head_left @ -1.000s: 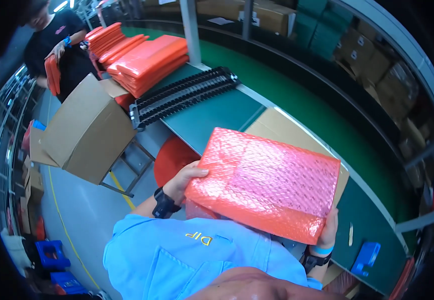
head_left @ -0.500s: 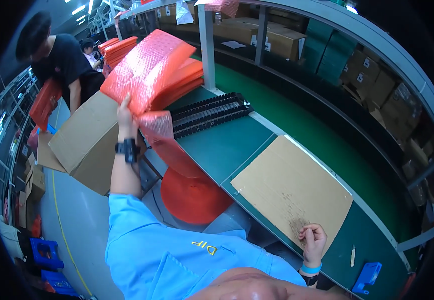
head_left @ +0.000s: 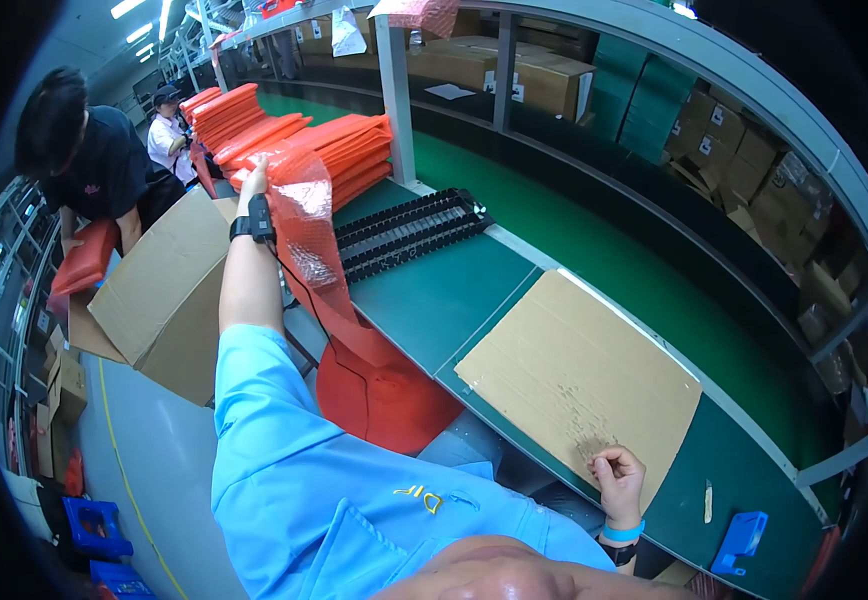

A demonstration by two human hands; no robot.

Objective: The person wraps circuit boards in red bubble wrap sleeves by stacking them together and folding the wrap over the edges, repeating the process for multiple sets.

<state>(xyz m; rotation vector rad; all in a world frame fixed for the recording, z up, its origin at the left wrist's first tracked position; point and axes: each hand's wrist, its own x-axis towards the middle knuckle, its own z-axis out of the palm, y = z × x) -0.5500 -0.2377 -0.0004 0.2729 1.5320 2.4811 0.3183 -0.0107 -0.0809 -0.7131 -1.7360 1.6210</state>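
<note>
At the near end of a stack of red bubble-wrap bags (head_left: 349,150), my left hand (head_left: 253,182) reaches out at arm's length. Its fingers are mostly hidden against the bags, so their grip is unclear. Right beside that wrist, a strip of red bubble wrap (head_left: 311,240) hangs over the bench edge toward a round red thing (head_left: 379,390) below. My right hand (head_left: 618,482) is closed with the fingers curled in, and nothing shows in it. It rests at the near edge of a flat cardboard sheet (head_left: 594,350), by a scuffed dark patch.
A black ribbed track (head_left: 414,230) lies on the green bench. Near my right hand are a slim cutter (head_left: 708,503) and a blue tool (head_left: 739,543). At left, a co-worker (head_left: 104,160) holds a red bundle (head_left: 89,258) by an open carton (head_left: 159,290). A metal post (head_left: 394,90) rises behind the stack.
The bubble-wrap bag that my left hand held up has come down onto the stack, and the hand has moved forward. My right hand has barely moved. The co-worker's red bundle has shifted over the carton.
</note>
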